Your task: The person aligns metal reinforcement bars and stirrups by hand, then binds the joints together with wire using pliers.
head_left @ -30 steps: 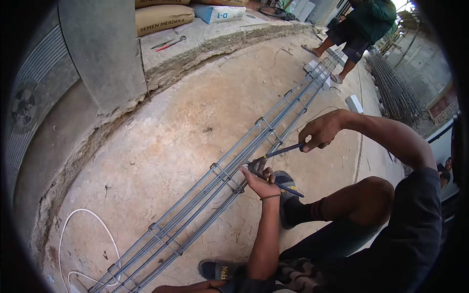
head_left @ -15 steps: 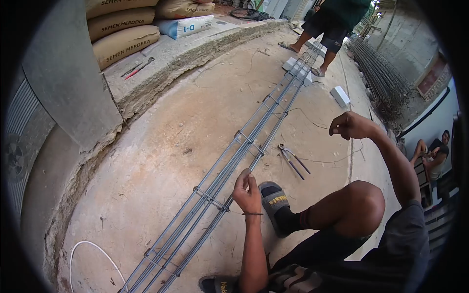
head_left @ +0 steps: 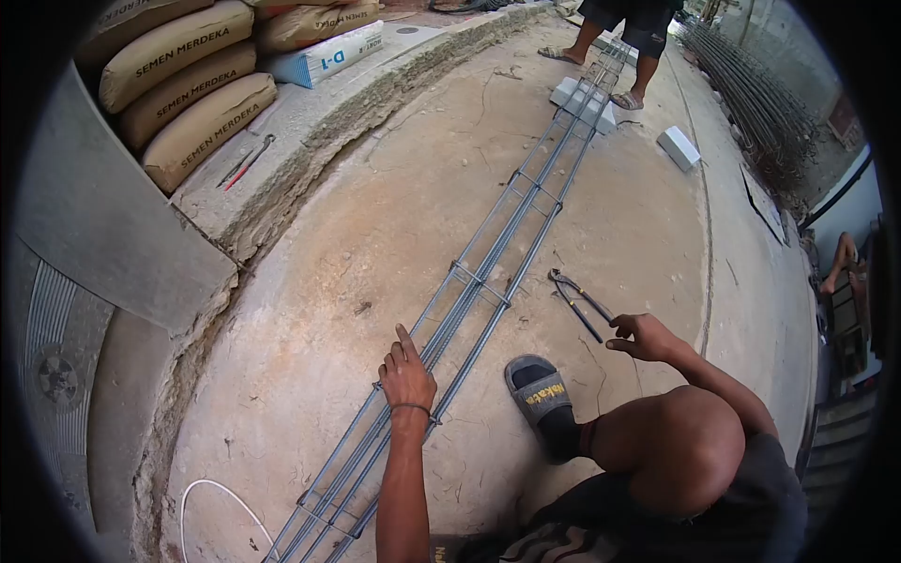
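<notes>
A long cage of steel bars (head_left: 488,258) with square stirrups runs diagonally over the concrete floor. My left hand (head_left: 407,377) rests over the cage beside a stirrup, its index finger stretched out; whether it grips anything there is hidden. Pincers (head_left: 582,302) with dark handles lie open on the floor, right of the cage. At the end of one handle is my right hand (head_left: 641,336), thumb and fingers apart around the handle tip, with no firm hold visible.
Another person's legs (head_left: 648,70) straddle the far end of the cage, near white blocks (head_left: 678,148). Cement bags (head_left: 211,122) and a red-handled tool (head_left: 246,164) lie on the left ledge. Bundled rebar (head_left: 751,89) is at the back right. A white cable (head_left: 225,486) curves at lower left.
My left hand has moved left across the cage and its index finger has extended. My right hand has come down from the air to the pincers' handle. The view has shifted.
</notes>
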The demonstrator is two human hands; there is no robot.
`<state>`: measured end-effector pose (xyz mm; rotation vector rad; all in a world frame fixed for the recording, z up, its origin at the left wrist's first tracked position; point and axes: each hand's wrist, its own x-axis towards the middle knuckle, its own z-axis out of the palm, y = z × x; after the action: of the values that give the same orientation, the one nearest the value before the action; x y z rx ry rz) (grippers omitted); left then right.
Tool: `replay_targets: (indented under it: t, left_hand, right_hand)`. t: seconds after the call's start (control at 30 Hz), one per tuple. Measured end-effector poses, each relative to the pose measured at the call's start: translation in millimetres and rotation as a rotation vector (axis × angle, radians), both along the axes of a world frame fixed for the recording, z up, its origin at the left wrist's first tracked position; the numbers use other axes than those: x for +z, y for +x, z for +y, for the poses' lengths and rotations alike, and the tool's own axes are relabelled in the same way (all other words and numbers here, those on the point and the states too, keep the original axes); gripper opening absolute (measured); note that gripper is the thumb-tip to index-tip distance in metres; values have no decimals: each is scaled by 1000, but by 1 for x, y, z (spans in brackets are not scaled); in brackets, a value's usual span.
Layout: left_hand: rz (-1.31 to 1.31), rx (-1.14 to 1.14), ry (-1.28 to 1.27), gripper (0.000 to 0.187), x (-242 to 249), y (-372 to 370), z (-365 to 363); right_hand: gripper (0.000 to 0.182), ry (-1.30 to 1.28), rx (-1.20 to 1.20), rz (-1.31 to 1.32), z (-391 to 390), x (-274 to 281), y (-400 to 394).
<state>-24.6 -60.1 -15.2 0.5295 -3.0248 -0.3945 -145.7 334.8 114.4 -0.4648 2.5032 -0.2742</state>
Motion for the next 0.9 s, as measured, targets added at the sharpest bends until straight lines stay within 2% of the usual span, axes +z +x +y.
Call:
replay_targets:
  t: [0.03, 0.13, 0.23, 0.3, 0.33, 0.37, 0.4, 0.47, 0.5, 0.53, 0.57, 0.6, 0.63, 0.67, 0.7, 0.73, 0.8, 0.83, 0.9]
  left_hand:
    - [1, -16, -6, 101, 7, -2, -2]
    - [-184, -60, 43, 95, 17, -7, -7]
    - [-122, -73, 36, 100, 9, -4, -7]
    - [-100, -98, 47, 102, 12, 0, -8]
    - [-91, -108, 69, 104, 18, 1, -6]
    - [-60, -171, -77, 105, 38, 5, -1]
    - [-38, -226, -223, 106, 63, 17, 4]
    - [-38, -418, -266, 97, 104, 45, -15]
    - [-55, -388, -269, 97, 103, 60, -37]
    - [-234, -498, -47, 88, 106, 86, -68]
    - [-410, -562, 190, 80, 114, 125, -96]
    - [-547, -424, 276, 74, 129, 160, -117]
    - [-669, -265, 374, 68, 144, 186, -137]
    - [-777, -27, 496, 70, 158, 214, -154]
    - [-771, 185, 622, 74, 155, 252, -170]
    - [-714, 309, 682, 77, 151, 285, -178]
    - [-570, 196, 424, 86, 111, 356, -173]
    - [-554, 334, 424, 90, 107, 366, -152]
    - [-297, 468, 421, 105, 71, 383, -113]
  right_hand:
    - [58, -119, 67, 58, -11, -11, -11]
    - [65, -94, 386, 261, -59, -34, -38]
    - [76, -144, 558, 449, -118, -45, -63]
    - [76, -19, 770, 843, -147, -68, -85]
    - [73, -31, 845, 847, -158, -78, -98]
    - [70, -38, 925, 850, -166, -82, -113]
    - [70, -30, 909, 864, -173, -82, -124]
    - [63, 138, 1040, 445, -190, -82, -137]
    - [64, 102, 1029, 473, -188, -79, -136]
    - [65, 46, 1041, 497, -183, -79, -134]
    - [77, -54, 1037, 614, -176, -97, -138]
    - [82, -17, 1060, 613, -175, -81, -134]
    - [83, 43, 1053, 498, -182, -69, -133]
    - [80, 13, 1030, 479, -188, -77, -134]
    - [80, 2, 1025, 587, -188, -100, -140]
    - [78, 19, 1002, 562, -192, -98, -139]
    - [76, -49, 1023, 584, -189, -115, -151]
    - [73, -66, 1029, 556, -189, -117, -155]
    - [73, -70, 1048, 406, -201, -91, -148]
